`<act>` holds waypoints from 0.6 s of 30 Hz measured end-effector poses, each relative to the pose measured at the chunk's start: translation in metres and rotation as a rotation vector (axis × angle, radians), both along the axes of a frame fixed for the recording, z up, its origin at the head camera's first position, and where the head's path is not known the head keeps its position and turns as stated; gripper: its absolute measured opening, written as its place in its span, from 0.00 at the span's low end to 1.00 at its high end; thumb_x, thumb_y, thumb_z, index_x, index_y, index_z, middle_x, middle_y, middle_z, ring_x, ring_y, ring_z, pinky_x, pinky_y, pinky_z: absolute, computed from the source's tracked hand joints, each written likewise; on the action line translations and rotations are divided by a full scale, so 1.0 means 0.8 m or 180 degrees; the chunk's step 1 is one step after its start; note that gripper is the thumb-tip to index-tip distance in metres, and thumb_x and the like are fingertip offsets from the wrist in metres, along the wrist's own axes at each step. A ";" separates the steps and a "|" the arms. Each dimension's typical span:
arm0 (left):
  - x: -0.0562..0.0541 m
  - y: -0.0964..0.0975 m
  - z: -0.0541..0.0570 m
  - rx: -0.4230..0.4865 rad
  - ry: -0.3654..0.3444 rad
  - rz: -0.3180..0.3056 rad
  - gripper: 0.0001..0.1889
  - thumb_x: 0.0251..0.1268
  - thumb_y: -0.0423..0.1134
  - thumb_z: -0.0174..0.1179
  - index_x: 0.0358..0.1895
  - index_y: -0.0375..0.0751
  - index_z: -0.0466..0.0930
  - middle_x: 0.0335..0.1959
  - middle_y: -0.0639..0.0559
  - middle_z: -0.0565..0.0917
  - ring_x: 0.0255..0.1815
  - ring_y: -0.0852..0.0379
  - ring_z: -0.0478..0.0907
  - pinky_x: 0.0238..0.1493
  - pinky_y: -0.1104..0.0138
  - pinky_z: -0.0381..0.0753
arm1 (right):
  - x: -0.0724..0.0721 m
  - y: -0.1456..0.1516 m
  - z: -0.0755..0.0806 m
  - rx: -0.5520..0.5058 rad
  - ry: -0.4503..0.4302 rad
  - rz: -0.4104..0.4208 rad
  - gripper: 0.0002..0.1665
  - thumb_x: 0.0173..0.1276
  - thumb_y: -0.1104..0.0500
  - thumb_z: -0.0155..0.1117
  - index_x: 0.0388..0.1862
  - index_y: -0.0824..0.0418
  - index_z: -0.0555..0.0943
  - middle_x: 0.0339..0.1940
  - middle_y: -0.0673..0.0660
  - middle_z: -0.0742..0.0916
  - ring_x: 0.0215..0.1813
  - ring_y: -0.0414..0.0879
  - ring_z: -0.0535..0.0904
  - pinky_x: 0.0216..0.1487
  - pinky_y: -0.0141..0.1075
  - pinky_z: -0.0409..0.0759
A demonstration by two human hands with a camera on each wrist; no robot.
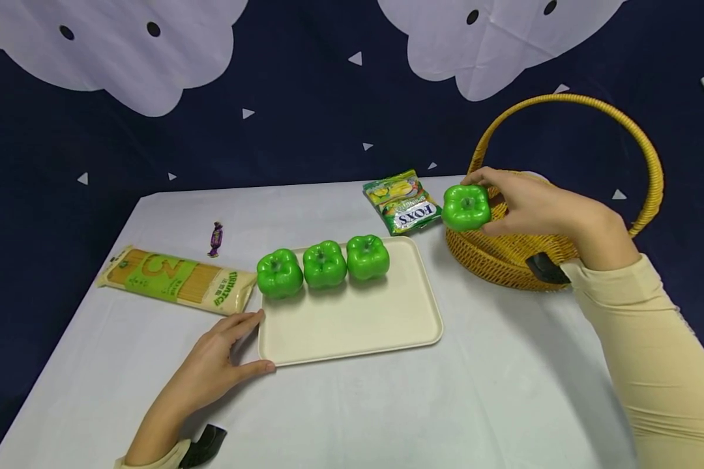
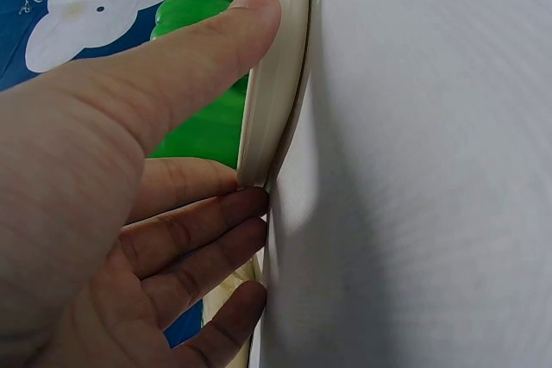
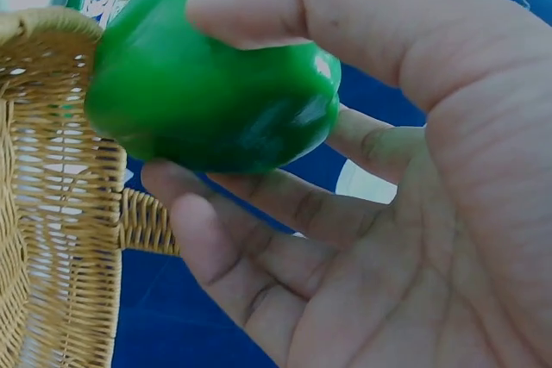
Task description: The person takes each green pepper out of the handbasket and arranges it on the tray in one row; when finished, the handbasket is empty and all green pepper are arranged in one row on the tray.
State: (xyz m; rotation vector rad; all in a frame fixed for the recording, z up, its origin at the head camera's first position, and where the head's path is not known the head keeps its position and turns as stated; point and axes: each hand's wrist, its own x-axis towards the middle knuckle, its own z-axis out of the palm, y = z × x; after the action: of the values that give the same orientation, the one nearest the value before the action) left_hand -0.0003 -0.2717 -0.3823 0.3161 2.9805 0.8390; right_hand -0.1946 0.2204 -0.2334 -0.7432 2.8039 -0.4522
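My right hand [image 1: 530,202] holds a green bell pepper [image 1: 467,208] between thumb and fingers, over the left rim of the wicker basket [image 1: 504,283]. In the right wrist view, the thumb lies across one side of this pepper [image 3: 216,84] and fingertips touch the opposite side. On the cream tray [image 1: 364,326], three more green bell peppers [image 1: 325,264] stand in a row along the back edge. My left hand [image 1: 217,361] rests at the tray's left end, thumb at the front corner. The left wrist view has its fairly straight fingers touching the tray's rim [image 2: 280,75].
Left of the tray lies a pack of noodles [image 1: 176,280], its right end close to the leftmost pepper. A small purple wrapped candy [image 1: 216,239] is behind it. A green Fox's candy bag [image 1: 403,202] lies between tray and basket. The basket's tall handle [image 1: 645,143] arches upward.
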 end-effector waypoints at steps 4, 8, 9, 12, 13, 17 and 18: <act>0.000 0.001 -0.001 -0.0001 -0.0005 0.0004 0.49 0.53 0.57 0.83 0.76 0.35 0.75 0.71 0.36 0.81 0.73 0.32 0.77 0.69 0.35 0.79 | 0.002 -0.008 0.001 -0.0094 -0.0073 0.0029 0.50 0.63 0.58 0.83 0.80 0.55 0.68 0.72 0.64 0.82 0.65 0.61 0.83 0.60 0.56 0.85; 0.001 0.001 -0.002 -0.0011 -0.0011 0.0012 0.49 0.53 0.57 0.83 0.76 0.35 0.75 0.70 0.36 0.81 0.72 0.32 0.77 0.69 0.35 0.79 | 0.003 -0.016 -0.001 -0.0268 -0.0254 0.0070 0.47 0.64 0.62 0.81 0.79 0.57 0.68 0.70 0.64 0.82 0.66 0.61 0.83 0.63 0.56 0.85; 0.001 0.001 -0.003 -0.0013 -0.0012 0.0012 0.50 0.53 0.58 0.83 0.76 0.35 0.75 0.70 0.36 0.81 0.72 0.32 0.77 0.69 0.35 0.79 | 0.003 -0.019 -0.002 -0.0298 -0.0286 0.0076 0.47 0.64 0.63 0.80 0.79 0.58 0.68 0.69 0.63 0.83 0.66 0.60 0.82 0.63 0.56 0.85; 0.001 0.001 -0.003 -0.0006 -0.0008 0.0016 0.50 0.53 0.58 0.83 0.76 0.36 0.76 0.70 0.37 0.81 0.73 0.32 0.77 0.69 0.35 0.79 | 0.003 -0.023 -0.002 -0.0320 -0.0266 0.0129 0.46 0.63 0.63 0.80 0.78 0.58 0.69 0.68 0.62 0.83 0.64 0.58 0.83 0.61 0.55 0.85; 0.001 0.001 -0.003 -0.0007 -0.0005 0.0015 0.50 0.53 0.58 0.83 0.76 0.36 0.75 0.70 0.37 0.81 0.73 0.32 0.77 0.69 0.35 0.79 | 0.003 -0.025 -0.002 -0.0314 -0.0250 0.0145 0.46 0.63 0.63 0.80 0.78 0.58 0.69 0.67 0.62 0.83 0.63 0.58 0.83 0.61 0.54 0.85; 0.000 0.000 -0.003 0.0002 0.0012 0.0011 0.50 0.53 0.58 0.83 0.76 0.35 0.76 0.71 0.37 0.81 0.73 0.33 0.77 0.70 0.36 0.79 | 0.000 -0.030 -0.003 -0.0321 -0.0217 0.0248 0.46 0.63 0.62 0.81 0.77 0.57 0.70 0.68 0.61 0.83 0.63 0.57 0.82 0.62 0.54 0.84; 0.000 -0.001 -0.003 0.0003 0.0018 0.0007 0.50 0.53 0.58 0.83 0.76 0.35 0.76 0.71 0.37 0.81 0.73 0.33 0.77 0.70 0.36 0.79 | -0.001 -0.031 -0.003 -0.0331 -0.0224 0.0271 0.45 0.63 0.62 0.81 0.77 0.57 0.71 0.68 0.60 0.83 0.64 0.57 0.81 0.62 0.55 0.84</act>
State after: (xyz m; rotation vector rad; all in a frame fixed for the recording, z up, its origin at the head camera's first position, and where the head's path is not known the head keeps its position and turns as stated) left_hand -0.0002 -0.2722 -0.3846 0.3157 2.9863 0.8414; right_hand -0.1953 0.1956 -0.2362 -0.8472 2.6889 -0.6004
